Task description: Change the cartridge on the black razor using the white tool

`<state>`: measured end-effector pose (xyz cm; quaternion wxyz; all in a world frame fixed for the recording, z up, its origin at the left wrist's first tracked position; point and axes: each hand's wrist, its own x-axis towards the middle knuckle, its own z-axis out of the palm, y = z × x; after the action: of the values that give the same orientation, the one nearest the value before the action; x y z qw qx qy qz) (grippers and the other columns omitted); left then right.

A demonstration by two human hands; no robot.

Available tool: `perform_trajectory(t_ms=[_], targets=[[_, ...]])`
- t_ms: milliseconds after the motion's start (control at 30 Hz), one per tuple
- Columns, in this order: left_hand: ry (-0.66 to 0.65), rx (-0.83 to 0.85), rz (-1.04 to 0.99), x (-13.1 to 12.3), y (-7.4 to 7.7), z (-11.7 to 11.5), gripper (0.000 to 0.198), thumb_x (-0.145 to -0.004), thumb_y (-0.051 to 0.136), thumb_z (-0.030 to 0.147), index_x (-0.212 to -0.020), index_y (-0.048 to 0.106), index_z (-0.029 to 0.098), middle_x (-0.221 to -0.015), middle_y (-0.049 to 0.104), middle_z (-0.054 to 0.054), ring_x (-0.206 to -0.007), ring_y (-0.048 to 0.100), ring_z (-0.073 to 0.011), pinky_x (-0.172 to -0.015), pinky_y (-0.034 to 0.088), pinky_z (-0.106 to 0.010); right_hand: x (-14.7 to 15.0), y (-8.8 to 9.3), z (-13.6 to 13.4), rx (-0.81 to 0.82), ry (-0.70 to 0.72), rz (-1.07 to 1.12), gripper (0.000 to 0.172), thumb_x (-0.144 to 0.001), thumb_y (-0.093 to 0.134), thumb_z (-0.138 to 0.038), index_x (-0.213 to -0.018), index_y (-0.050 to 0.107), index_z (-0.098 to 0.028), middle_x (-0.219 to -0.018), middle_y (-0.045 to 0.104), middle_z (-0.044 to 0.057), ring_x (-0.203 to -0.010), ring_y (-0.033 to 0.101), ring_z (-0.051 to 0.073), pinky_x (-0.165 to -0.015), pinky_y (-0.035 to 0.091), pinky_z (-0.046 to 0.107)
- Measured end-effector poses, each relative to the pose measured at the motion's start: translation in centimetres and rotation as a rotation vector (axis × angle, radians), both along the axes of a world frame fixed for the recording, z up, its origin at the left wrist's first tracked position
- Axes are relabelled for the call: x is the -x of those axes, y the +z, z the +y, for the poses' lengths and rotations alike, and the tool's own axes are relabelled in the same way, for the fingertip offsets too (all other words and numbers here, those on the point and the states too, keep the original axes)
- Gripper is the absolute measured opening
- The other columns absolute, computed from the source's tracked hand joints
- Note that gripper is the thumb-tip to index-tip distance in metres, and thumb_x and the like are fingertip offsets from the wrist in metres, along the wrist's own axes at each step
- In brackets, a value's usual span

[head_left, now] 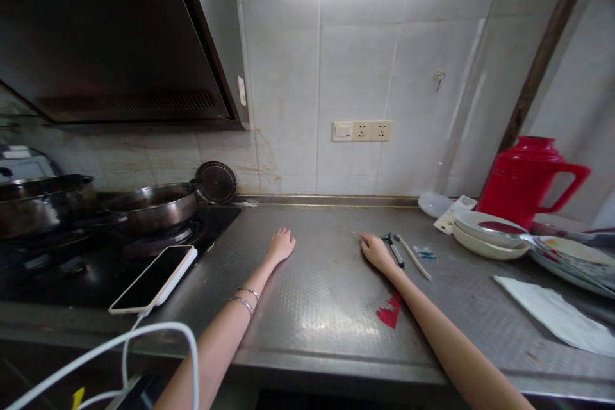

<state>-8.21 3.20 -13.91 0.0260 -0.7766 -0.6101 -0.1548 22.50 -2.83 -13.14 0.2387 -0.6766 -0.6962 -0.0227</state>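
My left hand (pixel 281 245) rests palm down on the steel counter (pixel 317 295), its fingers bent and holding nothing that I can see. My right hand (pixel 376 251) lies on the counter too, fingers curled downward against the surface. Just right of it lie a dark pen-like tool (pixel 394 250) and a thin white stick (pixel 413 257). Whether the right fingers pinch anything is hidden. Two bracelets (pixel 246 298) circle my left wrist.
A phone (pixel 156 277) with a white cable (pixel 144 339) lies at the stove's edge. Pans (pixel 151 205) sit on the burners at left. Stacked white bowls (pixel 487 234), plates, a red jug (pixel 526 179) and a paper napkin (pixel 557 314) stand at right. A red scrap (pixel 390 312) lies mid-counter.
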Motion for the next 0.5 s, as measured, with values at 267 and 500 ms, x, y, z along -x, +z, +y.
perform_trajectory(t_ms=[267, 500], targets=[[-0.009, -0.013, -0.007, -0.1, 0.2, 0.0, 0.042, -0.086, 0.035, 0.027, -0.119, 0.054, 0.008, -0.133, 0.046, -0.017, -0.125, 0.04, -0.0243, -0.101, 0.031, -0.036, -4.8, 5.2, -1.1, 0.233, -0.296, 0.013, 0.033, -0.08, 0.043, -0.027, -0.097, 0.066, -0.01, -0.087, 0.069, 0.018, -0.084, 0.065, 0.026, -0.067, 0.045, 0.029], [-0.006, -0.015, -0.004, -0.2, 0.2, -0.1, 0.04, -0.086, 0.036, 0.026, -0.117, 0.055, 0.01, -0.131, 0.048, -0.016, -0.124, 0.041, -0.0236, -0.101, 0.032, -0.036, -6.8, 6.1, -2.4, 0.566, -0.222, 0.002, 0.02, -0.072, 0.052, -0.021, -0.07, 0.066, -0.007, -0.049, 0.061, 0.01, -0.048, 0.061, 0.02, -0.049, 0.043, 0.026]])
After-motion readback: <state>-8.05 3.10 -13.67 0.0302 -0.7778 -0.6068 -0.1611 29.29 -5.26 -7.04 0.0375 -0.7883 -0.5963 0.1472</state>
